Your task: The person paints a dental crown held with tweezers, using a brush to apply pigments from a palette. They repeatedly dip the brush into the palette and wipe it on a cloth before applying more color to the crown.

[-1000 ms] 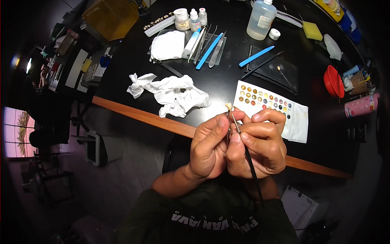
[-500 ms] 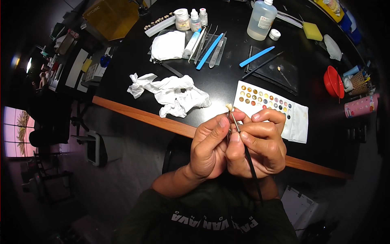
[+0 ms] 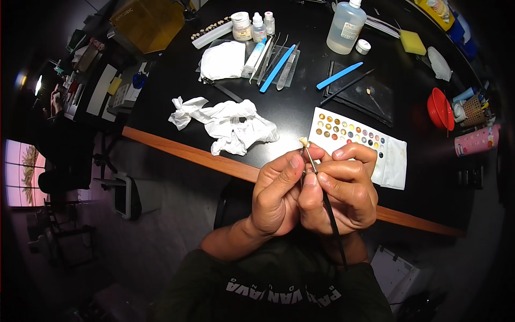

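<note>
My left hand (image 3: 274, 194) is closed, thumb against fingers, around a thin metal holder (image 3: 302, 155), mostly hidden by the fingertips. At its upper end sits a small cream-coloured dental crown (image 3: 303, 141). My right hand (image 3: 346, 190) pinches a fine paintbrush (image 3: 330, 213) with a black handle slanting down toward my shirt. The brush's tip is at the crown; whether it touches is too small to tell. Both hands press close together, above the table's front edge. Just beyond them lies a white palette (image 3: 348, 121) with rows of coloured paint wells.
Crumpled white tissue (image 3: 241, 126) lies left of my hands. Farther back are a folded white cloth (image 3: 222, 60), a blue-handled tool (image 3: 277, 67), small bottles (image 3: 258, 28) and a large clear bottle (image 3: 346, 29). A red bowl (image 3: 440, 108) stands at the right.
Almost nothing has moved; my hands, the crown and the brush keep nearly the same position, with at most a tiny shift at the brush tip.
</note>
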Tool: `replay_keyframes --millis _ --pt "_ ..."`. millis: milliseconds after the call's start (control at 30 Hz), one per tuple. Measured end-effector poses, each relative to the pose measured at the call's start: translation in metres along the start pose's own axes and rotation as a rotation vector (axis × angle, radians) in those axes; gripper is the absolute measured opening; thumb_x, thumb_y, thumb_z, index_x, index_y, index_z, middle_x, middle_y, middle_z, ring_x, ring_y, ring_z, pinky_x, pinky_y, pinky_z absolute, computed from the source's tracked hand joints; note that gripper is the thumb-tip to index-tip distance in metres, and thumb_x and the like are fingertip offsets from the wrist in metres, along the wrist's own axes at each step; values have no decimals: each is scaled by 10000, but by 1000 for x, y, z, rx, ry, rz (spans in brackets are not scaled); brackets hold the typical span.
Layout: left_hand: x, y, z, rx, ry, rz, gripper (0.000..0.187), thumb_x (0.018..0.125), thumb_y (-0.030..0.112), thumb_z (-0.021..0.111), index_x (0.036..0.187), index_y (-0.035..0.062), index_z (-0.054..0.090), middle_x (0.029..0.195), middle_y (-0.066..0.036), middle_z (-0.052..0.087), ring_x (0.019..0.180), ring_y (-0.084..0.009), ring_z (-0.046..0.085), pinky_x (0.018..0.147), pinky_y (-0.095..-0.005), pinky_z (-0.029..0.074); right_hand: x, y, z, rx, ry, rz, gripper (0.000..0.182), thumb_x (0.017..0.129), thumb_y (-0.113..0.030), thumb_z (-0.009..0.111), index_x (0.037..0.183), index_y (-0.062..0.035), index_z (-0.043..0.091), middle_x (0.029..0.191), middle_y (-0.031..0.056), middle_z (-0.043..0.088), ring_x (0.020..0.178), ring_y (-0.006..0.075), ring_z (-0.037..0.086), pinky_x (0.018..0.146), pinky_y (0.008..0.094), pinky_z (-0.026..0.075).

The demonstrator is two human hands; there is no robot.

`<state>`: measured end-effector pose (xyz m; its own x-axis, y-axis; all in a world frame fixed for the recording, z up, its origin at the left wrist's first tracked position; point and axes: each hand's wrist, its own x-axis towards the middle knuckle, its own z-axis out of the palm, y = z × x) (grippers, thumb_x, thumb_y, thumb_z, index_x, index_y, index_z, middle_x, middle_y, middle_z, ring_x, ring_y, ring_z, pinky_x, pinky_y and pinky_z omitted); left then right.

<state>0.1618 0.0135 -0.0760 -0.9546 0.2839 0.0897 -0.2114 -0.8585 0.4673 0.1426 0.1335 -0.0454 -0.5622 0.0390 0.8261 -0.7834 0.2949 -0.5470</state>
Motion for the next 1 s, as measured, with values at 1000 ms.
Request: replay_keyframes --millis 1000 --pt "0 3 19 -52 160 -14 396 1155 243 430 1330 -61 612 1115 -118 694 974 -113 674 860 -245 560 -4 2 3 60 34 2 247 765 51 792 947 -54 663 874 74 708 959 263 587 736 347 641"
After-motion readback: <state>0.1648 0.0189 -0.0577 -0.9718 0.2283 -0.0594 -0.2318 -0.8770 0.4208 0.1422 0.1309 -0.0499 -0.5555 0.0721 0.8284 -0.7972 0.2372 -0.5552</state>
